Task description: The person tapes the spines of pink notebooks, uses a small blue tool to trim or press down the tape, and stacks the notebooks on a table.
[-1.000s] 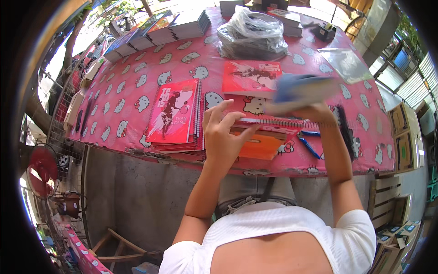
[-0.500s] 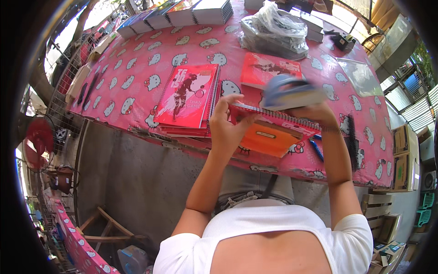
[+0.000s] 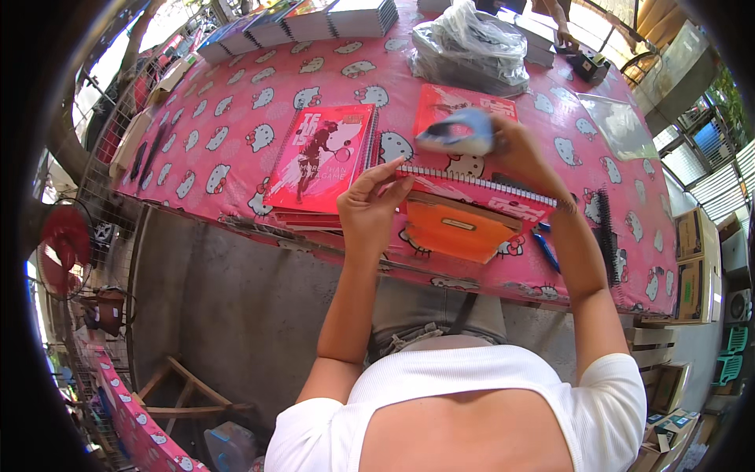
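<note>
My left hand (image 3: 371, 206) is closed on the left end of a red spiral-bound notebook (image 3: 472, 191). Its coil (image 3: 480, 182) runs along the upper edge, slanting down to the right. Just below this notebook is an orange panel (image 3: 452, 230) with a small oblong fitting. My right hand (image 3: 519, 153) grips a blue-and-white object (image 3: 456, 132) with a rounded end, held above the coil; motion blur hides its kind. Left of my left hand lies a stack of red spiral notebooks (image 3: 321, 157). Another red notebook (image 3: 440, 102) lies beyond the blue-and-white object.
A blue-handled tool (image 3: 546, 248) and black binding coils (image 3: 605, 236) lie right of the orange panel. Farther back are a plastic-wrapped bundle (image 3: 472, 55), stacked spiral books (image 3: 307, 27), a clear sheet (image 3: 617, 126) and another person's hand (image 3: 565, 33). Cardboard boxes (image 3: 696, 259) stand at right.
My right hand has swept left and away from me with the blue-and-white object, from the coil's right part toward its left. My left hand has shifted slightly left, still on the notebook.
</note>
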The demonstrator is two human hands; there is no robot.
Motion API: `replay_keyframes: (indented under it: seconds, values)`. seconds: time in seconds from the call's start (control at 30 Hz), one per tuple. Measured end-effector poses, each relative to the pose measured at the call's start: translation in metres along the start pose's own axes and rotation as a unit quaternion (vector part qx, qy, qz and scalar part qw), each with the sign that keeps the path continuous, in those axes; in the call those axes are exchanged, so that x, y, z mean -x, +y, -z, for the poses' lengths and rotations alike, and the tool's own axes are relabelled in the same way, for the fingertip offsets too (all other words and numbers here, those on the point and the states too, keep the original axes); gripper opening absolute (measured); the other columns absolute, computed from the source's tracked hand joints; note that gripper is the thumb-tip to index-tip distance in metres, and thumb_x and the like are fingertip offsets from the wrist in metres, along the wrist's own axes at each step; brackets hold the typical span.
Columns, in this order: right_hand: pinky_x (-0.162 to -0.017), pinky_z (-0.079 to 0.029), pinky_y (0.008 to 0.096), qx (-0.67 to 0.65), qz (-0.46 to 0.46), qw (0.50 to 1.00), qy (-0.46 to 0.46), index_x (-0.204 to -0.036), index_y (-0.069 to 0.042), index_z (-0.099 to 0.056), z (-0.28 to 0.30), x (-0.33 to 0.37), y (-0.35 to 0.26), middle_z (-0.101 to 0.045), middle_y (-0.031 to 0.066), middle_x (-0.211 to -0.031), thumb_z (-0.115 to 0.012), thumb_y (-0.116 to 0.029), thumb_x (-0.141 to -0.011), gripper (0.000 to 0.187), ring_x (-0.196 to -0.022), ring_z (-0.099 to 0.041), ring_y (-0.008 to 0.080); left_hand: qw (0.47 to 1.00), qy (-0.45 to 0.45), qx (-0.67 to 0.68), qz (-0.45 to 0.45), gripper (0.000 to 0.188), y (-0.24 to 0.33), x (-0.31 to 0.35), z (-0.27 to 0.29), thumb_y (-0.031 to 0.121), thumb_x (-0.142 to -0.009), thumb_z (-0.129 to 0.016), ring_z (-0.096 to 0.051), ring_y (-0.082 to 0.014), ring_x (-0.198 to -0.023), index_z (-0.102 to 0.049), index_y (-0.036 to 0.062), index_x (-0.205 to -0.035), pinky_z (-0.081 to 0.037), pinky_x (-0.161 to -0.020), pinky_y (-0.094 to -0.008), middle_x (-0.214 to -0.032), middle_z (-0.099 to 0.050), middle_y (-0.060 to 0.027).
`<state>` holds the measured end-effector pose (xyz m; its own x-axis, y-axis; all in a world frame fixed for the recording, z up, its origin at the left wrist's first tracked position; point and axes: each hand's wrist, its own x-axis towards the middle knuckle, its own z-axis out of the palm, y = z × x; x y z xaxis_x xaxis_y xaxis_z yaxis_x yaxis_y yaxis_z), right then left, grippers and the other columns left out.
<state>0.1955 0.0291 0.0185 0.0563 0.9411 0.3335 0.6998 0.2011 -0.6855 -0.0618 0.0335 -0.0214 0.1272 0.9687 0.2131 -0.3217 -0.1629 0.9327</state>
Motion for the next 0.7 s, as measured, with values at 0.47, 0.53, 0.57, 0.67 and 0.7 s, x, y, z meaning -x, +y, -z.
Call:
replay_keyframes:
  seconds: [0.47,0.53,0.57,0.67,0.7]
  values:
    - [-0.092,-0.043,0.0409,0.274,-0.108,0.955,0.028,-0.122,0.001,-0.049,0.070,0.146,0.068,-0.056,0.0204,-0.117,-0.074,-0.034,-0.077,0.062,-0.111,-0.053,0.0373,0.863,-0.002,-0.146,-0.484,0.025,0.121,0.020,-0.020,-0.004,-0.071,-0.075,-0.063,-0.0206,-0.076,-0.061,0.0027,-0.090,-0.054,-0.067,-0.0312,-0.089,-0.065,-0.0101]
    - [-0.092,-0.043,0.0411,0.233,-0.117,0.965,-0.023,-0.120,0.001,-0.051,0.056,0.183,0.053,-0.055,0.0204,-0.117,-0.072,-0.033,-0.079,0.057,-0.111,-0.053,0.0371,0.854,-0.039,-0.074,-0.514,0.029,0.116,0.035,-0.026,-0.002,-0.069,-0.078,-0.063,-0.0192,-0.071,-0.064,0.0080,-0.093,-0.054,-0.063,-0.0312,-0.093,-0.068,-0.0053]
    - [-0.093,-0.042,0.0413,0.283,-0.096,0.954,0.022,-0.117,0.001,-0.052,0.042,0.200,0.052,-0.055,0.0199,-0.116,-0.071,-0.030,-0.080,0.052,-0.110,-0.053,0.0364,0.859,-0.128,-0.162,-0.469,0.028,0.110,0.043,-0.028,-0.001,-0.070,-0.078,-0.064,-0.0201,-0.072,-0.064,0.0076,-0.092,-0.054,-0.066,-0.0312,-0.096,-0.068,-0.0063]
    - [-0.093,-0.041,0.0413,0.291,-0.120,0.947,0.068,-0.114,-0.001,-0.055,0.029,0.206,0.036,-0.055,0.0190,-0.114,-0.070,-0.027,-0.080,0.045,-0.107,-0.053,0.0353,0.862,-0.259,-0.273,-0.340,0.027,0.046,0.060,-0.035,0.002,-0.069,-0.080,-0.066,-0.0221,-0.080,-0.064,0.0053,-0.091,-0.054,-0.072,-0.0292,-0.102,-0.068,-0.0097]
    - [-0.094,-0.041,0.0410,0.253,-0.166,0.951,0.068,-0.114,-0.003,-0.056,0.029,0.205,0.029,-0.055,0.0187,-0.112,-0.070,-0.025,-0.080,0.043,-0.105,-0.054,0.0349,0.862,-0.266,-0.271,-0.335,0.027,0.040,0.065,-0.045,0.002,-0.069,-0.080,-0.066,-0.0221,-0.080,-0.064,0.0053,-0.091,-0.054,-0.072,-0.0292,-0.102,-0.068,-0.0097]
